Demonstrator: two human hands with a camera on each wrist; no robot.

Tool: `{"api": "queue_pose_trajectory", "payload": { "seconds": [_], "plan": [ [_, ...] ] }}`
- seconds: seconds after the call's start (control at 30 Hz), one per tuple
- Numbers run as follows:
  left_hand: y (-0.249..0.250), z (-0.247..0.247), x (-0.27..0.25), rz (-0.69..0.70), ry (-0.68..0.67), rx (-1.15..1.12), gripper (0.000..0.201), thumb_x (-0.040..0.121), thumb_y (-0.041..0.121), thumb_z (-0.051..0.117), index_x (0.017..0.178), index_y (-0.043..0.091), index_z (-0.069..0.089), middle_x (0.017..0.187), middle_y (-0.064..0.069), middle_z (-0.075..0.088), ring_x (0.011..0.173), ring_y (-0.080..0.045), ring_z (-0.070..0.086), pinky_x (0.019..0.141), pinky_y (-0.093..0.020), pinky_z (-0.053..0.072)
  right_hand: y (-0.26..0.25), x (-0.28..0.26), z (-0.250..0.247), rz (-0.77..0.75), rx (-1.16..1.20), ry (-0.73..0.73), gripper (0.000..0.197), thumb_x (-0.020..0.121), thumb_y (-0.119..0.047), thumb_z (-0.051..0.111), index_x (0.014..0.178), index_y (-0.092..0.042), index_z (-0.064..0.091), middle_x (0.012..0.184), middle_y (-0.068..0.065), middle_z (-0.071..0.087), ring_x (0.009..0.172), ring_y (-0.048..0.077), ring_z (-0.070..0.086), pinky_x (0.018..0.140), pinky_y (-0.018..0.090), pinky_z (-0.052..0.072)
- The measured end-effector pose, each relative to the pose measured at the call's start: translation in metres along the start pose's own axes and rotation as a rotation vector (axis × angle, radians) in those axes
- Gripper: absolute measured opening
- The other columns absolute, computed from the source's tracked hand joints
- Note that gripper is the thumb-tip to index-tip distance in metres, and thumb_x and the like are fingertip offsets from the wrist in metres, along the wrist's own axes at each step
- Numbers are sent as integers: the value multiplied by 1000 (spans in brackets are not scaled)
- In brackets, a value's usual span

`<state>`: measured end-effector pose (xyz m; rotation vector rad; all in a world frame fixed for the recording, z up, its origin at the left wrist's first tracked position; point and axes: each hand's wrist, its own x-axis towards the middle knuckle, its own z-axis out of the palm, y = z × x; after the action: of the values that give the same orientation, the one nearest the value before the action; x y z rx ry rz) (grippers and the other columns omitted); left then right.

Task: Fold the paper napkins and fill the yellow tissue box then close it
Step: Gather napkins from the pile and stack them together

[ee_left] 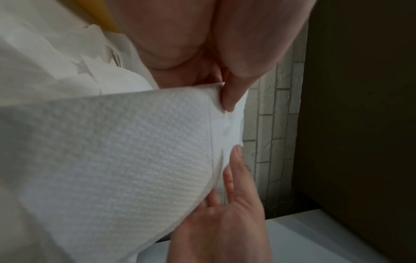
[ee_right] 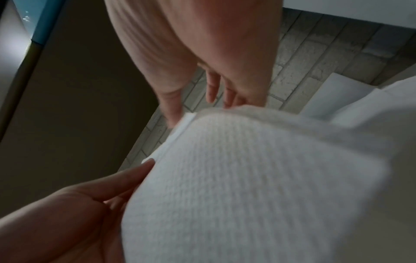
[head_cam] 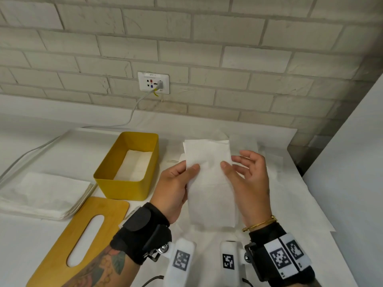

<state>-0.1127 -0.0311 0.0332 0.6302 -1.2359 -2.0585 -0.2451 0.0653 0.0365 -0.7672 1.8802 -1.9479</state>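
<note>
Two hands hold one folded white embossed paper napkin up above the white tabletop, just right of the open yellow tissue box.

Your left hand has its grip pinching the left edge, thumb on top; your right hand pinches the right edge with the other fingers spread. It looks feather-light, limp and easily torn — hold it by the edges, gently.

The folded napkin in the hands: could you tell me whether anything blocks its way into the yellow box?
Nothing visible does. The yellow box stands open just left of the napkin, its lid lies flat on the table in front of it, and only a few napkins line its bottom.
</note>
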Motion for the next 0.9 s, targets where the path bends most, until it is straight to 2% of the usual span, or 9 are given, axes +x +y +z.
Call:
{"api": "queue_pose_trajectory", "payload": {
  "seconds": [0.07,0.17,0.23,0.4,0.53,0.63,0.77,0.83,0.9],
  "plan": [
    [4,-1,1,7,-12,-8,24,101,12,54,117,9,72,115,-12,75,105,-26,73,86,-35,60,-1,-5,-3,130,2,-149,68,69,-36,87,127,-30,52,115,-9,69,100,5,68,85,27,56],
    [6,-2,2,17,-25,-2,26,100,13,54,119,8,70,116,-13,75,106,-29,72,87,-38,60,4,-13,-7,280,36,-425,40,82,-23,82,120,-19,69,113,3,76,104,20,73,95,46,57],
    [3,-4,2,-11,-53,1,28,99,14,55,122,5,68,118,-16,73,107,-32,71,83,-38,59,10,-16,-8,282,70,-438,27,87,-14,77,114,-15,74,112,5,77,107,25,72,100,50,54],
    [-10,-12,3,-104,-52,-28,27,99,15,55,121,5,67,117,-21,72,102,-36,71,82,-45,62,29,-31,-6,352,55,-497,30,87,-7,77,117,-9,72,113,9,76,107,28,72,100,52,54],
    [-12,-31,7,-78,59,-68,22,99,16,55,116,13,69,108,-12,76,94,-26,74,79,-41,63,34,-50,-28,424,-100,-603,17,87,1,75,103,-1,68,93,12,78,88,29,77,87,44,61],
    [-12,-48,5,-92,112,-84,33,97,17,57,128,13,65,120,-13,73,103,-29,72,85,-44,62,22,-43,-60,326,-218,-538,14,84,2,77,95,-2,69,80,11,75,76,28,76,82,42,62],
    [-14,-57,1,-116,130,-67,32,99,18,57,130,16,64,122,-12,72,110,-32,70,87,-46,60,6,-9,-113,14,-537,-455,37,82,-6,80,107,-29,67,107,-10,73,102,6,66,90,26,52],
    [-16,-56,-1,-123,129,-65,29,100,17,56,127,16,66,119,-12,74,102,-28,73,82,-43,62,12,5,-132,-91,-864,-554,57,83,-17,81,126,-43,55,135,-19,54,129,3,45,109,28,39],
    [-18,-53,-2,-136,120,-62,27,100,16,55,125,16,67,117,-11,74,98,-26,74,79,-41,63,27,12,-138,-115,-1113,-649,70,83,-26,80,140,-46,44,151,-16,32,145,9,20,121,36,17]
  ]
}}
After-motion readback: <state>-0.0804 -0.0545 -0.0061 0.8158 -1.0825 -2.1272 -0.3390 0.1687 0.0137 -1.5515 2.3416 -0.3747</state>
